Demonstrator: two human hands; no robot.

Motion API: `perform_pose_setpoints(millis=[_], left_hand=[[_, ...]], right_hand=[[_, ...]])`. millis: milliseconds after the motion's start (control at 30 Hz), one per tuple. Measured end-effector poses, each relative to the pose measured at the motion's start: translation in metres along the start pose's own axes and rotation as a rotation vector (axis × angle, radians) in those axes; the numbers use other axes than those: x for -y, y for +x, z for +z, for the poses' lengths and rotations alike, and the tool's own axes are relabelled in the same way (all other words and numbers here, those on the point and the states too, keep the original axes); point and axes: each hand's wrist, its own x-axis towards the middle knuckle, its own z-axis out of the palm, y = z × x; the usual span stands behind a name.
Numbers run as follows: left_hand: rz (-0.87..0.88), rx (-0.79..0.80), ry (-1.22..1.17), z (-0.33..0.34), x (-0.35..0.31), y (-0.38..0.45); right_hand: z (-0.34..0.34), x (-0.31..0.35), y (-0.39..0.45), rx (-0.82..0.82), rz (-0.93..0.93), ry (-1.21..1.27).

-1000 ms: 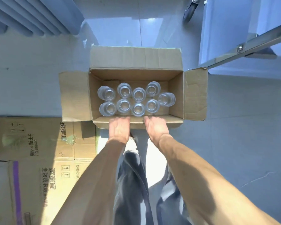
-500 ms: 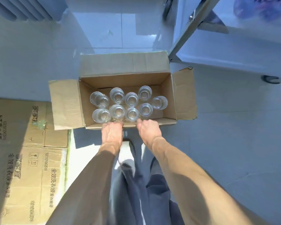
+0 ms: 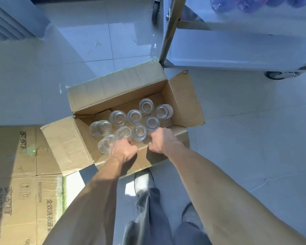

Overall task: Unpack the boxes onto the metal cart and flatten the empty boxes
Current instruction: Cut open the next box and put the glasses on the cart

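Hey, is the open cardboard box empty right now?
No, the box still holds clear glasses, nine by my count, standing inside it, while both hands grip its near edge.

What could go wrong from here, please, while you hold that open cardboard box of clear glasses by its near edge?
1. The open brown cardboard box looks tilted, and both the left hand and right hand grip only its near wall; it could slip or sag.
2. The clear drinking glasses stand loose, some already leaning, so they may knock together.
3. The metal cart stands close behind, and the box could bump it.
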Motion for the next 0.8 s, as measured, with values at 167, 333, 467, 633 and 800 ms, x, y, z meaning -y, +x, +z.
perform_pose_setpoints(millis=[167,333,467,633,800], left_hand=[[0.006,-0.205,0.091,-0.044,-0.006,0.038],[0.039,-0.305,0.109,-0.068,-0.021,0.071],[0.002,-0.191,0.049,-0.071,-0.037,0.085],[-0.046,-0.186,0.093,-0.064,-0.065,0.096],[-0.167,-0.305,0.158,-0.026,-0.074,0.093]], right_hand=[[0.002,-0.033,0.035,-0.260,0.193,0.190],[0.009,-0.054,0.076,-0.311,0.170,-0.047],[0.013,-0.051,0.093,-0.293,0.166,-0.119],[0.018,-0.048,0.097,-0.281,0.174,-0.160],[0.029,-0.048,0.101,-0.294,0.187,-0.215]])
